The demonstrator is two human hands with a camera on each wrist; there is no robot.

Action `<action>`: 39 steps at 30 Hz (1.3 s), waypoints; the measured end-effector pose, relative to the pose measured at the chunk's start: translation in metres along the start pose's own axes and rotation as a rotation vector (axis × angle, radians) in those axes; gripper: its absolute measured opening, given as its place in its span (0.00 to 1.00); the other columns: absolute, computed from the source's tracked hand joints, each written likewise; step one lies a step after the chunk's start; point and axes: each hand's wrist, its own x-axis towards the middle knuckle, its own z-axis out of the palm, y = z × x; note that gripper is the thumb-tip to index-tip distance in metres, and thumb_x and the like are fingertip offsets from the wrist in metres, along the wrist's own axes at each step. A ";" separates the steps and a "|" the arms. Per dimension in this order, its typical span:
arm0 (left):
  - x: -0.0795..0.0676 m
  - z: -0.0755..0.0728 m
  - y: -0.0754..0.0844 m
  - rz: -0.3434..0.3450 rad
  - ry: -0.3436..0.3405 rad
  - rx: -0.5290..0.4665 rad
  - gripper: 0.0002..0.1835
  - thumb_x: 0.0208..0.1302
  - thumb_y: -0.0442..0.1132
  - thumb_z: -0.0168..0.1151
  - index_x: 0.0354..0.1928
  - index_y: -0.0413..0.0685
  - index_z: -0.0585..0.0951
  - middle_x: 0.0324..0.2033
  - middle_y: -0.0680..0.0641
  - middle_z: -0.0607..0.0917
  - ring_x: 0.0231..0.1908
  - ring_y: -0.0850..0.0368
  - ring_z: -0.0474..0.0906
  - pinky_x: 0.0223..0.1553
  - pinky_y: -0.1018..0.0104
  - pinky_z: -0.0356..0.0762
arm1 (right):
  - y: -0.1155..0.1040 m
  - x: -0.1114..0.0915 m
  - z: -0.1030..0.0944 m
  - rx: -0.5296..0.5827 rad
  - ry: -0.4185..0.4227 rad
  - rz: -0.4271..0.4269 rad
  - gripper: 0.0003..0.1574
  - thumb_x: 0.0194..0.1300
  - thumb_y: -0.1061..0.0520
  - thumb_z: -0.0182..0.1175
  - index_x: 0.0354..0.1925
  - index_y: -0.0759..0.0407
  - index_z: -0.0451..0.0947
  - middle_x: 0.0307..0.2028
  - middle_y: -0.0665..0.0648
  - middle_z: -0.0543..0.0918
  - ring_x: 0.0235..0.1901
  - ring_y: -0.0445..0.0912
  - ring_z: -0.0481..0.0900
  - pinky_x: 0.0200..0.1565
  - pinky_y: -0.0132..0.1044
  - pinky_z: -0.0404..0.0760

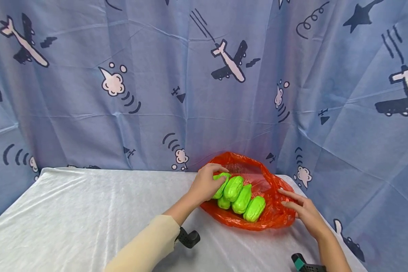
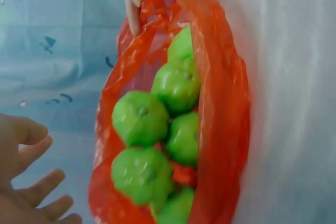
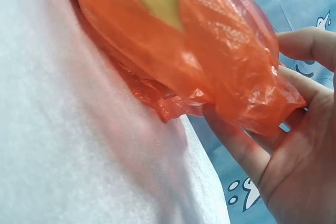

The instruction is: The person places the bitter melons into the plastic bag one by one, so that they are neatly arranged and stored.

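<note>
A red plastic bag [image 1: 277, 217] lies on its side with its mouth spread, and several bright green chayotes [image 1: 234, 189] sit in it. My left hand [image 1: 206, 184] is over the bag's left end, beside the leftmost chayote. In the left wrist view that hand [image 2: 29, 182] has its fingers apart with nothing in them, clear of the bag. At the bag's right end, my right hand [image 1: 306, 213] holds the film. The right wrist view shows thumb and fingers [image 3: 239, 142] around the crumpled end; some fingertips are hidden behind the plastic.
A white cloth [image 1: 88, 211] covers the table, stretching out to the left of the bag. Behind and to the right hangs a blue curtain [image 1: 149, 83] printed with planes, close to the bag. Black bands are strapped to both wrists.
</note>
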 end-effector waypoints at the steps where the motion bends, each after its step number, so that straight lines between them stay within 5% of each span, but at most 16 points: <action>1: -0.002 -0.004 -0.002 0.004 0.009 0.000 0.11 0.69 0.38 0.61 0.49 0.48 0.88 0.56 0.46 0.85 0.62 0.49 0.77 0.66 0.51 0.75 | 0.000 0.000 -0.001 -0.001 0.000 -0.003 0.35 0.76 0.47 0.54 0.72 0.63 0.66 0.70 0.73 0.68 0.43 0.27 0.78 0.44 0.35 0.86; 14: -0.038 -0.056 -0.026 -0.037 0.061 0.004 0.11 0.68 0.38 0.61 0.48 0.51 0.88 0.55 0.47 0.84 0.63 0.48 0.77 0.67 0.46 0.73 | 0.000 0.005 -0.006 -0.035 -0.010 -0.004 0.36 0.77 0.45 0.52 0.74 0.62 0.64 0.72 0.73 0.65 0.43 0.23 0.75 0.44 0.34 0.86; 25: -0.067 -0.093 -0.049 -0.107 0.104 0.073 0.11 0.68 0.40 0.63 0.49 0.54 0.87 0.55 0.49 0.85 0.63 0.49 0.77 0.66 0.46 0.73 | -0.001 0.000 -0.010 -0.141 0.013 -0.043 0.35 0.76 0.47 0.54 0.72 0.63 0.67 0.70 0.73 0.69 0.44 0.20 0.71 0.47 0.45 0.86; 34: -0.081 -0.125 -0.076 -0.167 0.078 0.212 0.13 0.70 0.40 0.61 0.54 0.51 0.85 0.60 0.45 0.83 0.64 0.45 0.76 0.60 0.45 0.75 | -0.004 -0.004 -0.026 -0.224 -0.020 -0.021 0.38 0.75 0.44 0.55 0.73 0.63 0.65 0.69 0.75 0.69 0.44 0.28 0.76 0.45 0.42 0.87; 39: -0.088 -0.144 -0.082 -0.175 0.077 0.265 0.13 0.71 0.39 0.60 0.54 0.49 0.85 0.60 0.42 0.82 0.63 0.43 0.76 0.58 0.44 0.75 | -0.008 -0.004 -0.040 -0.315 -0.095 0.000 0.42 0.74 0.44 0.55 0.75 0.65 0.60 0.67 0.78 0.68 0.50 0.51 0.81 0.43 0.44 0.86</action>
